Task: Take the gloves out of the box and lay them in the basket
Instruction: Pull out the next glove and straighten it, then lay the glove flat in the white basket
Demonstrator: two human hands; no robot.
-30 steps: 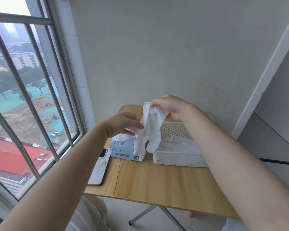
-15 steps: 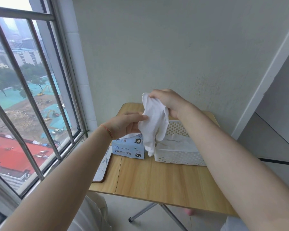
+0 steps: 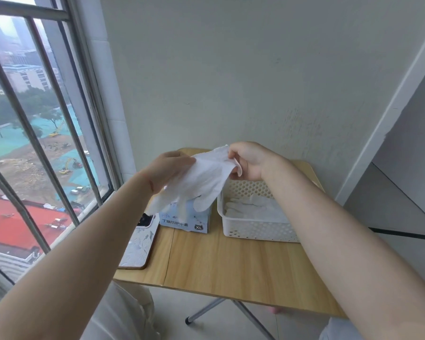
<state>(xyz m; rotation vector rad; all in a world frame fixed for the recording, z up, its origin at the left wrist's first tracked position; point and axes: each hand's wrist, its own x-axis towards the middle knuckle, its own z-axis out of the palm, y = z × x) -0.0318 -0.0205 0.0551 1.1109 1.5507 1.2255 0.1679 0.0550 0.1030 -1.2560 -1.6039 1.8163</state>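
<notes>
At the frame's centre, a thin white disposable glove stretches between both hands above the pale blue cardboard glove box. The right hand pinches its cuff; the left hand grips its other edge. Just right stands the white perforated plastic basket, with white gloves inside.

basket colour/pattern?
White plastic basket, walls perforated with small round holes; head view, the only one, shows it.

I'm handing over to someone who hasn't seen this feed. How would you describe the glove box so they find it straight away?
Start at the wooden folding table against the wall by the window. Along its far edge, the glove box stands just left of the white perforated basket and right of the phone. It is the only pale blue carton, printed with an XL mark, partly hidden by the white glove held above it.
</notes>
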